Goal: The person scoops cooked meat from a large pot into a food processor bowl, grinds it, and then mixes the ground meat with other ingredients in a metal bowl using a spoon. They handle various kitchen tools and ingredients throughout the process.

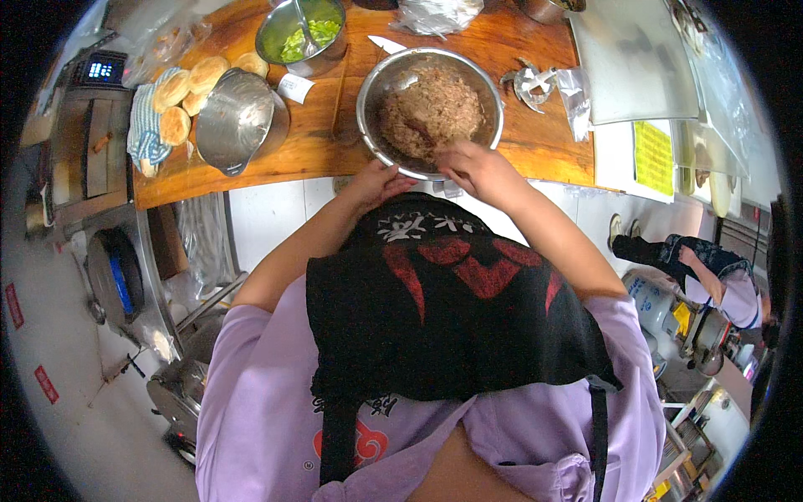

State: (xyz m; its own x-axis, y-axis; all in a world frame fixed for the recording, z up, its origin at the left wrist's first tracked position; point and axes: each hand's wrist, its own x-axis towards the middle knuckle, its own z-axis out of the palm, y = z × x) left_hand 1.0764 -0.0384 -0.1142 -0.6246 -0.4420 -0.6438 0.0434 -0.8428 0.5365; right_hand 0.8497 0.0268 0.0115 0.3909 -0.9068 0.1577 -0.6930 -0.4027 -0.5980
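Note:
A wide stainless-steel bowl (366,135) stands at the table's near edge, holding a mound of brown shredded food, apparently minced meat (433,106). My left hand (381,183) grips the bowl's near-left rim, thumb over the edge. At the near-right side, my right hand (480,168) reaches over the rim, its fingertips down at the meat. Whether those fingers pinch any of it is hidden. Just behind the bowl a knife blade (387,44) shows. To the right lies a bladed metal part (533,85), which looks like a food-processor blade, beside a clear plastic bag (574,103).
Left on the wooden table (313,147) are a spouted steel container (235,122), round flatbreads (172,125) on a striped cloth (143,119), and a pot (301,66) of chopped greens with a spoon (307,37). A printed label (295,88) lies between. Another person (709,276) is at far right.

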